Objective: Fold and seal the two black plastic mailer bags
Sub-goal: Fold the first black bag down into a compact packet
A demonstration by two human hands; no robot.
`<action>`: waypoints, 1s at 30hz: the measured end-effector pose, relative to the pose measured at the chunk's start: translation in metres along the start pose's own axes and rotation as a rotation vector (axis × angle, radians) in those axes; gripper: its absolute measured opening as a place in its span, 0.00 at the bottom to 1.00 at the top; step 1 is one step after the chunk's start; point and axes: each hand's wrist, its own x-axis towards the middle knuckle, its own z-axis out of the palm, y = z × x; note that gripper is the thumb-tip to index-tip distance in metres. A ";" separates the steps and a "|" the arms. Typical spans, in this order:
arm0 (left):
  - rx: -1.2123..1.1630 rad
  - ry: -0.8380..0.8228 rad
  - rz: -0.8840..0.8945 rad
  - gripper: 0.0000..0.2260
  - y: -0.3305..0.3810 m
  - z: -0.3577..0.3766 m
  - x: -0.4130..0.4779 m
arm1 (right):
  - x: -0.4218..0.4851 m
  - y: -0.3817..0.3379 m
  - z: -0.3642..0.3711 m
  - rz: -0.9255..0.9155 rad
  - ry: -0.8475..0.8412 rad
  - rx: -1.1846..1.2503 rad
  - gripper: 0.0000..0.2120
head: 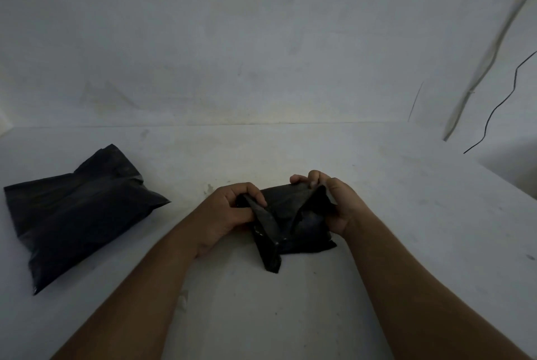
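A small black mailer bag (293, 223) lies crumpled in the middle of the white table (406, 214). My left hand (229, 214) grips its left edge, with a long fold of plastic running down from the fingers toward me. My right hand (331, 200) pinches the bag's upper right flap and lifts it off the packet. A second, larger black mailer bag (78, 214) lies flat and filled on the table's left side, well apart from both hands.
A white wall (261, 40) rises directly behind the table. A pale cable (491, 49) and a thin black wire (499, 104) hang down at the right, beyond the table's right edge.
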 end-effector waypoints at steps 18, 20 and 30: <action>-0.210 -0.067 -0.120 0.07 -0.004 -0.008 0.000 | -0.010 -0.052 -0.037 0.154 -0.265 -0.420 0.17; -0.224 0.005 -0.113 0.06 -0.003 -0.006 0.001 | -0.012 -0.047 -0.043 0.125 -0.238 -0.316 0.22; -0.399 0.181 -0.120 0.18 0.000 0.004 0.007 | -0.011 -0.017 -0.024 0.126 -0.071 -0.492 0.25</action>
